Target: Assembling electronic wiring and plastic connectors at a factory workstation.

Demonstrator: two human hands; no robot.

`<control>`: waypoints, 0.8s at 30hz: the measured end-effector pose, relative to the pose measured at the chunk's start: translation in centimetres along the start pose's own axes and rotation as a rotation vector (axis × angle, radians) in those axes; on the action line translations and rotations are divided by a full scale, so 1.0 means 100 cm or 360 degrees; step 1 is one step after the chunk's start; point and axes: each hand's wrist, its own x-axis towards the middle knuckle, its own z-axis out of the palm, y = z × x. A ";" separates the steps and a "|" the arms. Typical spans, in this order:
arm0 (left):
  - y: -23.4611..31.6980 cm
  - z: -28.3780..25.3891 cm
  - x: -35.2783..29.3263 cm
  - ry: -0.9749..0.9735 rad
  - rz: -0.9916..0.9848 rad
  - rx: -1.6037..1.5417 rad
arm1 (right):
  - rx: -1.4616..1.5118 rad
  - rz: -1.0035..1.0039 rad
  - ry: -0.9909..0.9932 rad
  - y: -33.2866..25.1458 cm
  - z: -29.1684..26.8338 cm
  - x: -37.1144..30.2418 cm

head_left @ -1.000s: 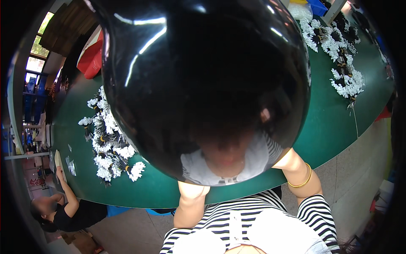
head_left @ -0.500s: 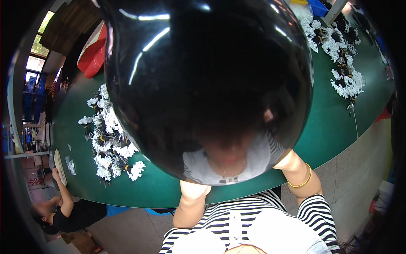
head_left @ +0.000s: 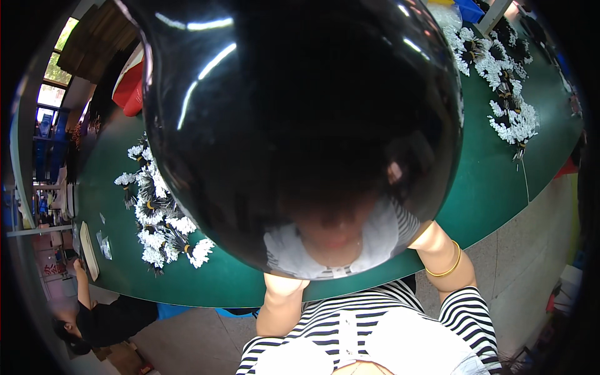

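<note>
A large, glossy black rounded thing, perhaps a balloon, fills the middle of the view close up. Bright lights and my striped top reflect in its surface. My left hand goes behind its lower edge, with only the wrist end showing. At its lower right my right hand is covered in the same way, above a gold bangle. The fingers of both hands are hidden, so I cannot make out what they hold. Bundles of white-tipped black wires lie to the left, partly covered by the black thing.
The green table curves around in front of me. More white-tipped bundles lie far right, near a blue bin. A red thing stands at the far left. A person in black sits at the left edge beside a tray.
The black thing now reaches further left and slightly lower, covering more of the left bundles. My forearms have hardly moved. The other person's arm and head have shifted a little.
</note>
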 end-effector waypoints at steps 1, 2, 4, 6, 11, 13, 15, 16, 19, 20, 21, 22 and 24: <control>0.001 0.004 0.000 0.0043 -0.0012 0.0024 | 0.0022 -0.0011 0.0003 0.000 0.000 0.000; 0.001 0.002 0.001 0.0044 -0.0011 0.0026 | 0.0046 -0.0024 0.0002 0.000 0.001 0.000; -0.002 -0.004 0.002 0.0016 0.0059 0.0075 | 0.0029 0.0024 -0.0021 -0.003 0.002 0.001; 0.000 0.002 0.002 0.0038 0.0062 0.0060 | 0.0055 0.0014 -0.0026 -0.001 0.002 0.001; -0.004 -0.010 0.002 -0.0286 0.0625 0.0744 | -0.0031 -0.0013 -0.0068 -0.007 0.000 0.003; -0.004 -0.013 0.001 -0.0085 0.0168 0.0368 | -0.0189 -0.0198 -0.0065 -0.008 0.000 0.002; -0.003 -0.006 0.002 -0.0092 0.0191 0.0285 | -0.0212 -0.0159 -0.0049 -0.004 -0.001 0.001; -0.002 -0.002 0.003 -0.0099 0.0215 0.0202 | -0.0197 -0.0109 -0.0043 -0.004 -0.001 0.000; 0.002 0.010 0.003 -0.0018 0.0150 0.0124 | -0.0240 0.0086 -0.0044 -0.010 0.000 0.002; 0.001 0.008 0.004 -0.0016 0.0151 0.0125 | -0.0239 0.0086 -0.0046 -0.012 0.000 0.002; -0.001 0.004 0.005 -0.0090 0.0172 0.0071 | -0.0235 -0.0009 -0.0092 -0.013 -0.001 0.004; -0.002 0.002 0.005 -0.0163 0.0192 0.0018 | -0.0232 -0.0057 -0.0117 -0.011 -0.001 0.004; 0.000 0.008 0.005 -0.0125 0.0189 -0.0021 | -0.0205 -0.0072 -0.0106 -0.003 -0.001 0.003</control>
